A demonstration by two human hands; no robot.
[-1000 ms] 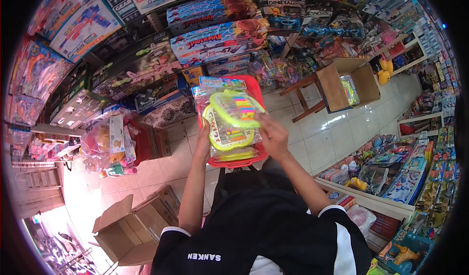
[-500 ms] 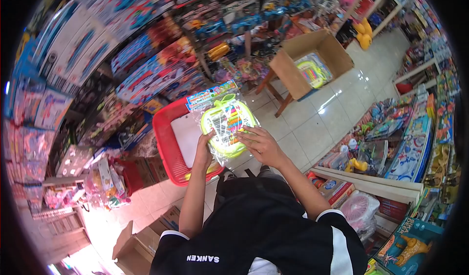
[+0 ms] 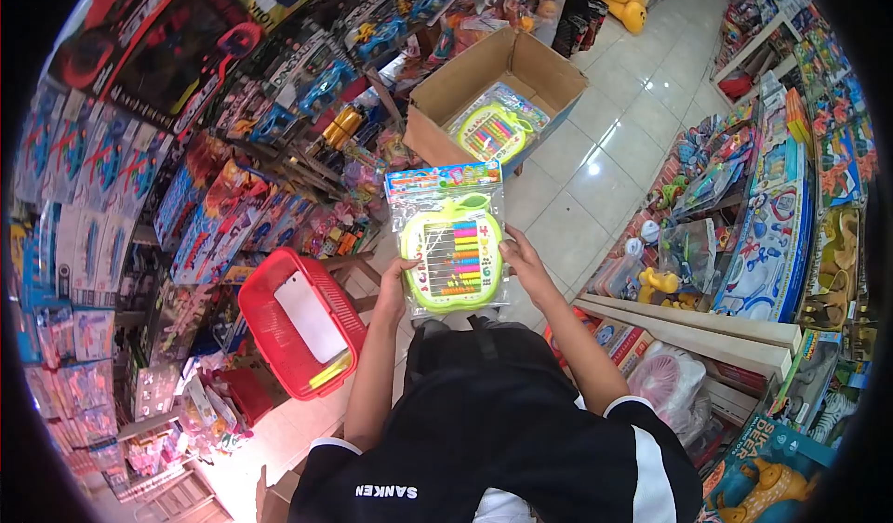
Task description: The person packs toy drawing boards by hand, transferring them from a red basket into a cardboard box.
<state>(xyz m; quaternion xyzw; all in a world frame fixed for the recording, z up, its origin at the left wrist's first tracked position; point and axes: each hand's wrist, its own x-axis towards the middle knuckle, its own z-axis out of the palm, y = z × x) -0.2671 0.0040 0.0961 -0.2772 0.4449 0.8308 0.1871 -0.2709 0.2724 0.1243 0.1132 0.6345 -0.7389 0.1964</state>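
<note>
Between my two hands is a green apple-shaped toy abacus [image 3: 453,255] in a clear plastic bag with a printed header card. Rows of coloured beads show inside its frame, and numbers run down both sides. My left hand [image 3: 396,286] grips the left edge, its thumb on the front. On the opposite edge, my right hand [image 3: 526,261] holds the pack the same way; the fingers behind it are hidden. Beyond the pack stands an open cardboard box [image 3: 433,119] with a similar packaged abacus [image 3: 493,132] lying in it.
A red plastic basket [image 3: 265,323] at the left holds a white flat piece and yellow-green items. Toy-filled shelves line both sides, with a white shelf edge [image 3: 693,323] close on the right. Tiled floor [image 3: 595,174] runs between them. A yellow plush toy [image 3: 621,0] lies far back.
My view has turned toward the cardboard box, which now appears nearer. The abacus pack has been straightened upright, and my right hand has moved from its front to its right edge.
</note>
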